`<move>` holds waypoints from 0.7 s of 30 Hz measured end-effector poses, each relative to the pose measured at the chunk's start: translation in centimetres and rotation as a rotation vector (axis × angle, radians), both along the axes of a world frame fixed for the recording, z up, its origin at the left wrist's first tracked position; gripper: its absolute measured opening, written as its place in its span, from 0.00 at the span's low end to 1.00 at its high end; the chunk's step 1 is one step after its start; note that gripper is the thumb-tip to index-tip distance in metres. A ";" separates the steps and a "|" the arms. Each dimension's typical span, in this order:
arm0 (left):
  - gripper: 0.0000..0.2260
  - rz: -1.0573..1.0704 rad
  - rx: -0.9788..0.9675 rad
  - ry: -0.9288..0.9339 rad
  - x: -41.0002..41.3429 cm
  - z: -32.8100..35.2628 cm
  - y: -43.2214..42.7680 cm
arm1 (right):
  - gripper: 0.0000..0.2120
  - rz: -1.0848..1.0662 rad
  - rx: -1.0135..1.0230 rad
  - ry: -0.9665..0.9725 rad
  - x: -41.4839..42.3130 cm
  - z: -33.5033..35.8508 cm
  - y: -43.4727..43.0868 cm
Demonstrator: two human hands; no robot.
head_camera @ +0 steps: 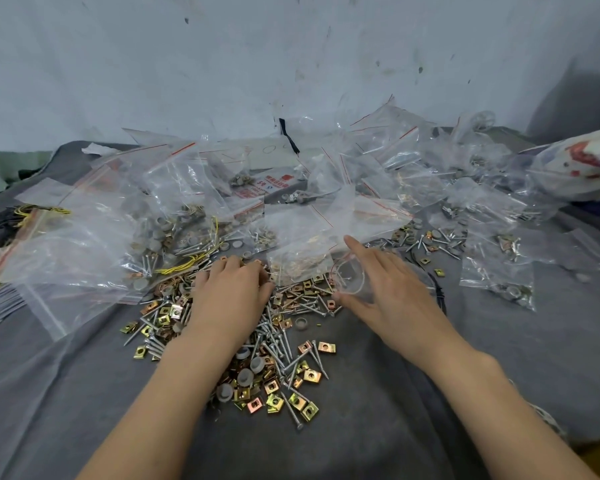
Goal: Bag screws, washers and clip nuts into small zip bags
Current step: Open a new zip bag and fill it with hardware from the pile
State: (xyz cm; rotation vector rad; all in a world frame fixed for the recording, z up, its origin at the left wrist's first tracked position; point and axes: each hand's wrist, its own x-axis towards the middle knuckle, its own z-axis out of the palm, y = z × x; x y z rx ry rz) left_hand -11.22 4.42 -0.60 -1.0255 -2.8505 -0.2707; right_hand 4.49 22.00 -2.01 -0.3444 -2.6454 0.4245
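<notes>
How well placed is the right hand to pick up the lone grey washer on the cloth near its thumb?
Probably yes: the washer lies alone on bare cloth near the right hand, uncovered, though a clear bag lies by its fingers.

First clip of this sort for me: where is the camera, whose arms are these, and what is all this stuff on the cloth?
There is no machine here. One camera sits on a person's head and looks forward and down, so the two bare arms are that person's own. On the grey cloth lies a loose pile of silver screws, brass-coloured clip nuts and grey round washers. Behind it is a heap of clear zip bags, many already holding such parts. The left hand rests on the pile with fingers curled down; what they grip is hidden. The right hand is spread, with a small clear bag between thumb and forefinger; whether it is gripped is unclear.
</notes>
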 end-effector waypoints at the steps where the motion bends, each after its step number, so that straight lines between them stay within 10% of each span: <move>1: 0.12 -0.002 0.020 -0.002 0.0 0.1 0.2 | 0.39 0.002 -0.002 -0.006 0.0 0.0 0.1; 10: 0.09 -0.302 0.731 -0.334 2.8 4.0 2.9 | 0.38 -0.025 -0.083 0.140 -0.4 0.1 0.0; 21: 0.14 -0.480 0.743 -0.454 4.8 4.9 4.3 | 0.39 -0.030 -0.227 0.251 -0.4 0.9 -0.7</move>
